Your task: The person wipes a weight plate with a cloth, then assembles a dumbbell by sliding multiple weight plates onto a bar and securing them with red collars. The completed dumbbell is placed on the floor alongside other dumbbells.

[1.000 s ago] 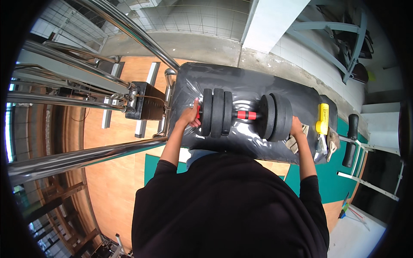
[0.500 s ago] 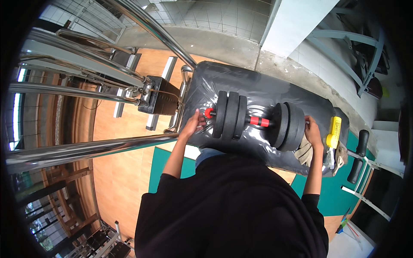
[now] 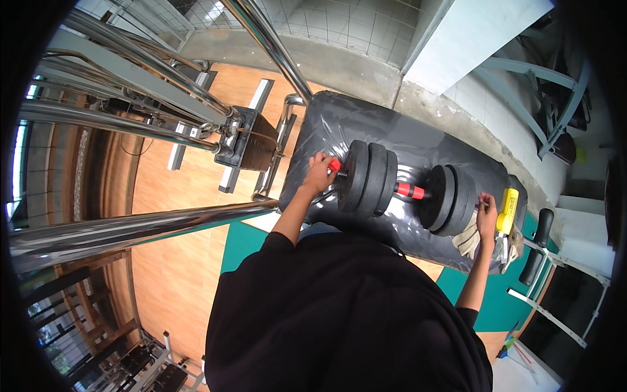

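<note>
A dumbbell [image 3: 410, 191] with several black weight plates and a red-and-black grip lies across a black padded bench [image 3: 398, 121]. My left hand [image 3: 318, 174] is closed on the red collar nut [image 3: 334, 164] at its left end, fingers pinched around it. Beyond the right-hand plates, my right hand [image 3: 486, 217] has its fingertips together on the thin end of the dumbbell bar [image 3: 479, 205]. Whether a nut sits in those fingers I cannot tell. Beige work gloves [image 3: 465, 242] lie beneath the right plates, close to my right wrist.
A yellow bottle-like object [image 3: 507, 210] lies at the bench's right end. Chrome posts [image 3: 144, 228] and a black weight stack [image 3: 251, 140] stand to the left. Roller pads [image 3: 543, 227] on a metal frame are at the right. A white pillar [image 3: 480, 39] rises behind.
My left hand has moved onto the red nut, its fingers now closed on it. My right hand has shifted from the outer plate to the bar end. The view has shifted slightly.
</note>
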The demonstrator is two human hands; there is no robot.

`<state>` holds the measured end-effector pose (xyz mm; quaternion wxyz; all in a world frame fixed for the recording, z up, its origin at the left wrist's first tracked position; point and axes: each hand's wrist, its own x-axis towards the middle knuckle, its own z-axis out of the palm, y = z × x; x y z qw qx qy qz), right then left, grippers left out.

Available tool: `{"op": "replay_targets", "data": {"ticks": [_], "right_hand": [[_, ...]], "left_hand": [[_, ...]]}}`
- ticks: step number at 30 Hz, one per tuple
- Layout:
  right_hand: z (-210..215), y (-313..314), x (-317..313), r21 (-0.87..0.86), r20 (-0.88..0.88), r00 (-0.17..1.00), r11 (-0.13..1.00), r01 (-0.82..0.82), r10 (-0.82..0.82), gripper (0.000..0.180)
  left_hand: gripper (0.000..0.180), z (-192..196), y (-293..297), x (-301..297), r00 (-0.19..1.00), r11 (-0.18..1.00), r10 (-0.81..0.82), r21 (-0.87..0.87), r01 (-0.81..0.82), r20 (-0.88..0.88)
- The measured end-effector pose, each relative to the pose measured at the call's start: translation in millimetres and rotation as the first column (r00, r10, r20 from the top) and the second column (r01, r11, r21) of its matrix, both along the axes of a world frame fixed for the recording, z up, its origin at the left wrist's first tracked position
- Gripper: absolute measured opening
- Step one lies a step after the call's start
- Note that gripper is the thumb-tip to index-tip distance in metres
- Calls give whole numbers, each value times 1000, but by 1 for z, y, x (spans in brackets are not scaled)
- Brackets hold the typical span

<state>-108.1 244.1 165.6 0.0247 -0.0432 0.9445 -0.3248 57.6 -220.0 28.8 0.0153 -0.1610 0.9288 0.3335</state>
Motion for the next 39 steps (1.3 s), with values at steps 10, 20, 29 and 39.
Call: {"op": "replay_targets", "data": {"ticks": [10,20,29,39], "right_hand": [[45,-54,27,89,-342,937,990,106,-70,21],[-47,-232,36,440,567,667,506,-742,484,45],[-41,-214,37,312,433,668,594,-741,605,35],[-1,-223,5,524,593,598,307,-795,539,41]], "left_hand": [[48,-3,14,-3,795,99,416,847,-522,442],[47,-4,61,-2,732,63,566,866,-496,378],[67,60,92,-9,686,-45,603,876,-481,407],[54,22,88,-11,663,220,702,805,-551,262]]}}
